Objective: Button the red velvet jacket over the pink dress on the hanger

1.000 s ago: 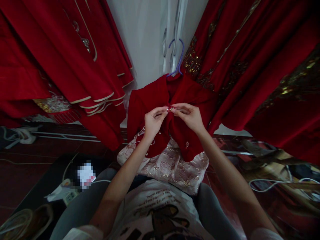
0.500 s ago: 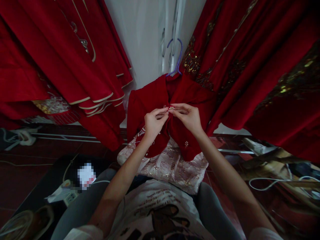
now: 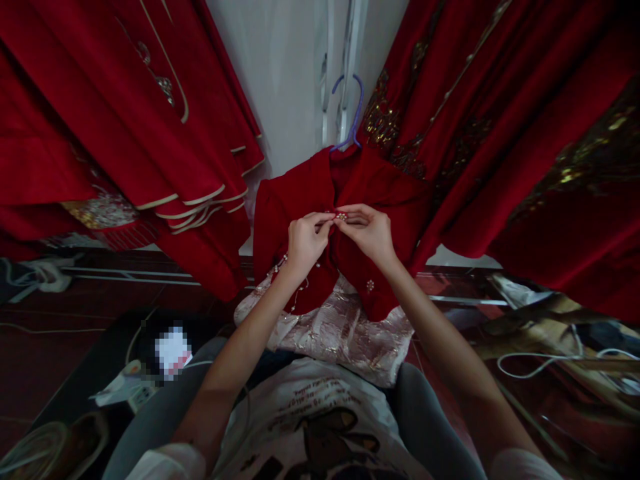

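A short red jacket (image 3: 295,193) hangs on a purple hanger (image 3: 358,110), its lower part over pale pink patterned cloth (image 3: 345,337) on the lap. At the jacket's front edges my two hands meet. My right hand (image 3: 370,231) is closed, pinching the front edge beside a pearl flower-shaped button (image 3: 341,216). My left hand (image 3: 307,241) is closed on the opposite edge, fingertips touching the right ones. What lies between the fingertips is partly hidden. Lower on the right panel sits another pearl flower (image 3: 371,286). Strung beads (image 3: 280,263) hang by my left wrist.
Red garments with pale trim (image 3: 200,193) hang at left, and gold-embroidered red garments (image 3: 480,133) at right. A white door (image 3: 280,80) stands behind. On a dark surface at lower left lies a power strip (image 3: 143,395). A white cable (image 3: 525,363) loops at right.
Both hands have shifted slightly left and the right hand's fingers have turned a little around the pearl button. The jacket has moved slightly with them.
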`<state>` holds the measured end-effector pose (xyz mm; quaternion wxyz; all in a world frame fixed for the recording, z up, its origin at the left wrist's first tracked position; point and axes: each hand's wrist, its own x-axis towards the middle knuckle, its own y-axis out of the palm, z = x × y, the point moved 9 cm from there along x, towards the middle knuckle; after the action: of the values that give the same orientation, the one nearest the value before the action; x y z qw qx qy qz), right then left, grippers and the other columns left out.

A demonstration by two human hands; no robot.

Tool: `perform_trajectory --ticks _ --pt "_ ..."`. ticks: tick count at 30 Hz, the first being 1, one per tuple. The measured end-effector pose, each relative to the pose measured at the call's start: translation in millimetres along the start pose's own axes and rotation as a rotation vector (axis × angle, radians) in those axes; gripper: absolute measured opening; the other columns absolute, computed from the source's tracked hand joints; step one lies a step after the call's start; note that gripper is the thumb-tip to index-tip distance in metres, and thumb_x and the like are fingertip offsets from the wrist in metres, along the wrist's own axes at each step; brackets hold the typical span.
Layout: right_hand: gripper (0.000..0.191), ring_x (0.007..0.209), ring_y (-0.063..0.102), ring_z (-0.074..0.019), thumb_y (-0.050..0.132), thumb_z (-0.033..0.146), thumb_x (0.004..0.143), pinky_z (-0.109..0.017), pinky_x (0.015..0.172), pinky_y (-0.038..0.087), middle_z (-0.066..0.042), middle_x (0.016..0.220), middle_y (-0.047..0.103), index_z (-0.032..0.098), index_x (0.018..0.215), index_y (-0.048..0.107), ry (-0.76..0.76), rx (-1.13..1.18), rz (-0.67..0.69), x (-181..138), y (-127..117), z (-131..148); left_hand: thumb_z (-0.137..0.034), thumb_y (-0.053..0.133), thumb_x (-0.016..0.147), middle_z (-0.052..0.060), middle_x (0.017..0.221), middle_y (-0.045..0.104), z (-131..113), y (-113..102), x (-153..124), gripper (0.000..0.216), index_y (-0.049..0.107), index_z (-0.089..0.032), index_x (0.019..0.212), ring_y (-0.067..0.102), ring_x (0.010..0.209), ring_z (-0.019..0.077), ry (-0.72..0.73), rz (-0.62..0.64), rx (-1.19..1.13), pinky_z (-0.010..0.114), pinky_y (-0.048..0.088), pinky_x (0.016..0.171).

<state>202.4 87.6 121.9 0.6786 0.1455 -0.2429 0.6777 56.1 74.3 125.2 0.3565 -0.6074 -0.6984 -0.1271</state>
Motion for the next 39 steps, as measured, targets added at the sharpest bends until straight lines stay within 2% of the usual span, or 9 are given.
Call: perform_trajectory --ticks 4,8,11,15,19,22,26,32,39 --pt "0.027 0.077 0.070 -0.0163 0.074 0.031 0.071 -0.029 0.072 0.060 -0.004 0.088 0.073 0.018 0.094 0.070 -0.006 -0.088 -0.032 0.7 -0.1 -1.8 -0.018 0.063 0.082 0.005 0.090 0.075 -0.9 0.2 5.6 0.016 0.076 -0.021 0.091 0.070 0.074 0.0169 0.025 0.025 0.054 0.031 0.060 0.072" --pt "0.027 0.078 0.070 -0.0161 0.073 0.035 0.073 -0.030 0.073 0.060 -0.004 0.088 0.073 0.019 0.093 0.069 -0.013 -0.092 0.006 3.6 -0.4 -0.8 -0.019 0.065 0.081 0.004 0.090 0.075 -0.8 -0.3 9.6 0.015 0.077 -0.023 0.089 0.070 0.075 0.0164 0.056 0.054 0.063 0.031 0.060 0.072" --pt "0.028 0.083 0.070 -0.0166 0.074 0.038 0.073 -0.031 0.079 0.059 -0.004 0.090 0.074 0.019 0.094 0.069 -0.004 -0.042 0.038 5.0 -2.7 -0.5 -0.023 0.065 0.082 0.005 0.093 0.074 1.7 0.1 7.8 0.014 0.075 -0.021 0.092 0.070 0.079 0.0156 0.036 0.055 -0.045 0.028 0.060 0.071" --pt "0.033 0.090 0.070 -0.0176 0.075 0.041 0.072 -0.033 0.085 0.058 -0.004 0.095 0.074 0.021 0.097 0.069 0.042 0.029 0.051 3.1 -4.6 -3.8 -0.028 0.069 0.080 0.006 0.096 0.074 11.7 3.4 -0.3 0.019 0.073 -0.019 0.096 0.070 0.083 0.0148 -0.059 -0.006 -0.245 0.030 0.060 0.078" --pt "0.039 0.089 0.070 -0.0176 0.077 0.042 0.069 -0.033 0.082 0.060 -0.005 0.093 0.073 0.020 0.099 0.069 0.117 0.120 0.071 1.3 -3.8 -9.4 -0.031 0.070 0.079 0.006 0.096 0.074 14.7 5.6 -6.0 0.021 0.072 -0.018 0.096 0.070 0.083 0.0142 -0.068 -0.069 -0.353 0.031 0.059 0.083" --pt "0.042 0.084 0.069 -0.0164 0.079 0.043 0.066 -0.030 0.072 0.062 -0.004 0.089 0.072 0.020 0.099 0.069 0.192 0.174 0.097 1.4 -3.2 -13.8 -0.032 0.068 0.081 0.006 0.097 0.073 9.6 4.0 -5.9 0.021 0.073 -0.018 0.096 0.070 0.085 0.0142 -0.006 -0.067 -0.340 0.030 0.058 0.084" --pt "0.043 0.083 0.069 -0.0158 0.081 0.044 0.063 -0.028 0.068 0.062 -0.003 0.090 0.072 0.020 0.096 0.070 0.236 0.211 0.103 1.7 -1.9 -14.9 -0.033 0.066 0.083 0.006 0.100 0.073 5.8 2.3 -4.4 0.021 0.073 -0.020 0.097 0.070 0.090 0.0155 0.035 -0.021 -0.283 0.030 0.058 0.084" --pt "0.043 0.085 0.070 -0.0166 0.080 0.044 0.063 -0.029 0.073 0.060 -0.005 0.094 0.074 0.020 0.096 0.071 0.261 0.196 0.035 1.1 1.0 -20.7 -0.033 0.065 0.084 0.005 0.099 0.074 5.8 -0.2 -1.7 0.021 0.074 -0.021 0.097 0.070 0.088 0.0160 0.057 -0.019 -0.199 0.030 0.059 0.083" --pt "0.043 0.086 0.070 -0.0177 0.082 0.043 0.061 -0.031 0.078 0.058 -0.005 0.092 0.075 0.020 0.096 0.072 0.303 0.248 0.015 2.3 2.6 -30.3 -0.029 0.063 0.085 0.005 0.098 0.074 4.1 0.8 -0.4 0.018 0.075 -0.022 0.097 0.070 0.087 0.0158 0.104 -0.023 -0.148 0.030 0.058 0.082"
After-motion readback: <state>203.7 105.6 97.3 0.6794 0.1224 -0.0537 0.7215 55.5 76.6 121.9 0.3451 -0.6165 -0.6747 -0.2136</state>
